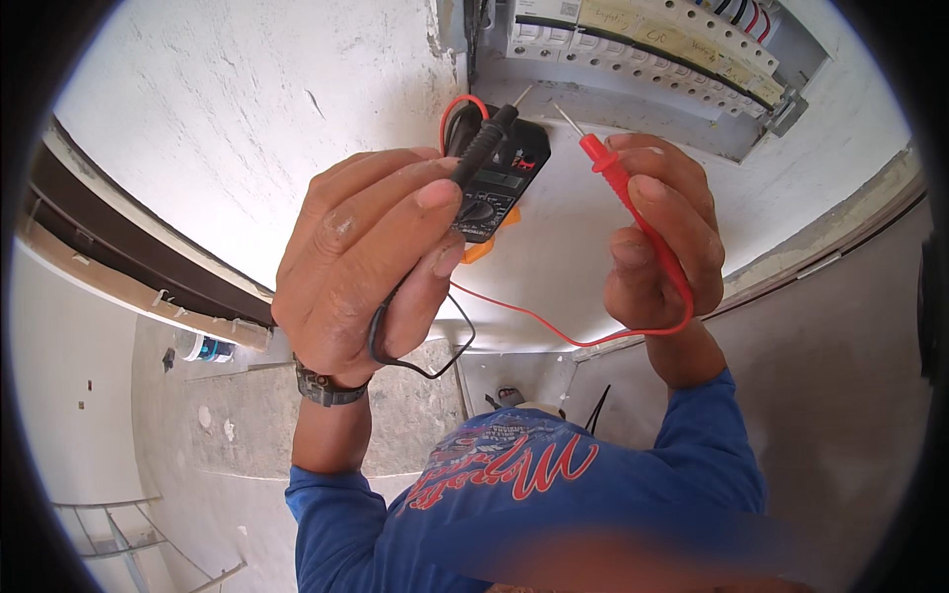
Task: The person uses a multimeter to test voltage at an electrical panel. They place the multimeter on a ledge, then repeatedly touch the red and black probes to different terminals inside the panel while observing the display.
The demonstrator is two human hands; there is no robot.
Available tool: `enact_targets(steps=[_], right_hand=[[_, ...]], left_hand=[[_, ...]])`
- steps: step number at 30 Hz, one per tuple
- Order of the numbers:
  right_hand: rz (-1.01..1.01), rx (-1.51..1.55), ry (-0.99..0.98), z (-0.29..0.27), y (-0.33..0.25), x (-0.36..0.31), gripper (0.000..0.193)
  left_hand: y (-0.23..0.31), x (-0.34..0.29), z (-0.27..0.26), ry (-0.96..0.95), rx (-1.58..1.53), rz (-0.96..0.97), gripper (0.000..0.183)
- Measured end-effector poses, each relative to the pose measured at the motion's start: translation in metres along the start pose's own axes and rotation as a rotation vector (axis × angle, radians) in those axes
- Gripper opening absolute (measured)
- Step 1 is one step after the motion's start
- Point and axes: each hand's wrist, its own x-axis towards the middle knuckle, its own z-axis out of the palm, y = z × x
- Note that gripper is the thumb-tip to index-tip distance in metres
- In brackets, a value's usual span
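Observation:
My left hand [366, 247] is closed round a black test probe [482, 145], its bare metal tip pointing up and right. Right behind that probe is a black multimeter [519, 163] with a dial and small display; whether the left fingers also grip it is hidden. My right hand [677, 222] pinches a red test probe [615, 170], tip up and to the left. The two metal tips are close together but apart, just below the breaker panel [633, 94]. A red lead [539, 318] and a black lead [435, 376] hang in loops below the hands.
Several white breakers [593, 44] line the open panel, with coloured wires [741, 15] at its upper right. Something orange [484, 247] shows under the multimeter. Far left are a dark frame [129, 227] and a white bucket [206, 347]; metal bars [129, 544] stand lower left.

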Motion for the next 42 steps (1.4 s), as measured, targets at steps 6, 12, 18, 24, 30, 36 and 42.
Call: enact_targets(steps=[6, 12, 18, 24, 30, 36, 42], right_hand=[[-0.085, -0.093, -0.022, 0.003, 0.0, 0.0, 0.036], [-0.073, -0.111, -0.048, -0.009, -0.009, 0.002, 0.036], [-0.091, -0.058, -0.047, -0.014, -0.005, 0.009, 0.037], [-0.079, -0.047, -0.054, -0.017, -0.006, 0.011, 0.035], [-0.079, -0.054, -0.064, -0.013, -0.009, 0.014, 0.036], [-0.08, -0.072, -0.079, -0.017, -0.013, 0.021, 0.036], [-0.065, -0.124, -0.054, -0.051, -0.012, 0.046, 0.035]], left_hand=[[0.003, -0.008, -0.007, -0.065, 0.033, 0.121, 0.027], [0.015, -0.001, -0.009, -0.096, 0.068, 0.072, 0.029], [0.02, 0.006, -0.008, -0.106, 0.081, 0.065, 0.03], [0.022, 0.009, -0.008, -0.108, 0.08, 0.054, 0.031], [0.022, 0.007, -0.013, -0.105, 0.063, 0.038, 0.03], [0.023, 0.012, -0.014, -0.06, 0.025, 0.021, 0.033], [0.026, 0.044, -0.002, -0.046, 0.041, 0.059, 0.029]])
